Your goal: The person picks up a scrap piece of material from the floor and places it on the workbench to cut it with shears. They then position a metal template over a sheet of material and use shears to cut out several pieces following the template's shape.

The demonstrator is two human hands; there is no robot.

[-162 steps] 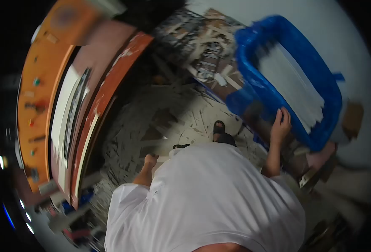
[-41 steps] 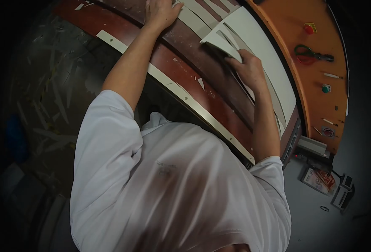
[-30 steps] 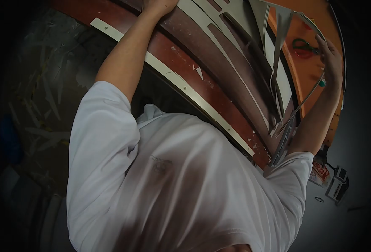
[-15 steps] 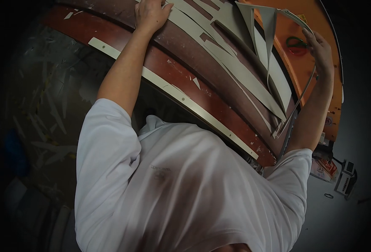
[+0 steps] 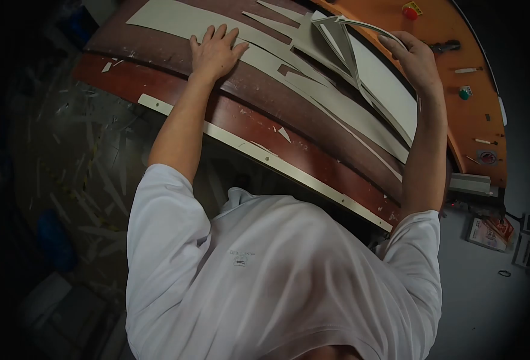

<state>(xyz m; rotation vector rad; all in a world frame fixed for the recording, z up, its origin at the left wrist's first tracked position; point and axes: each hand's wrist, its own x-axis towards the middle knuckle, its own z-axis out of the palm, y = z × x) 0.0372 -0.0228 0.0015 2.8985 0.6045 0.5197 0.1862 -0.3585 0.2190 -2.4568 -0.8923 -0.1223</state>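
My left hand (image 5: pixel 214 57) lies with fingers spread, pressing flat on a pale grey-beige sheet (image 5: pixel 172 17) with long pointed cut-outs. The sheet stretches along the curved brownish-red work surface (image 5: pixel 247 81). At the upper right, my right hand (image 5: pixel 418 63) has its fingers closed around the edge of a lifted, curling strip of the same thin material (image 5: pixel 370 27). This strip arches from the folded, layered pieces toward my hand. Its far end, within my fingers, is partly hidden. Narrow cut pieces (image 5: pixel 271 24) lie between my two hands.
Behind the work surface is an orange panel (image 5: pixel 451 60) with a red button (image 5: pixel 410 12), a green button (image 5: pixel 464 93) and small tools. A pale metal strip (image 5: pixel 268 159) edges the front. Scraps litter the floor at left, near a blue object (image 5: pixel 54 240).
The view has shifted, showing more of the surface's far left. My right hand has moved left and slightly up with the curling strip. My left hand remains on the sheet, fingers now fully visible.
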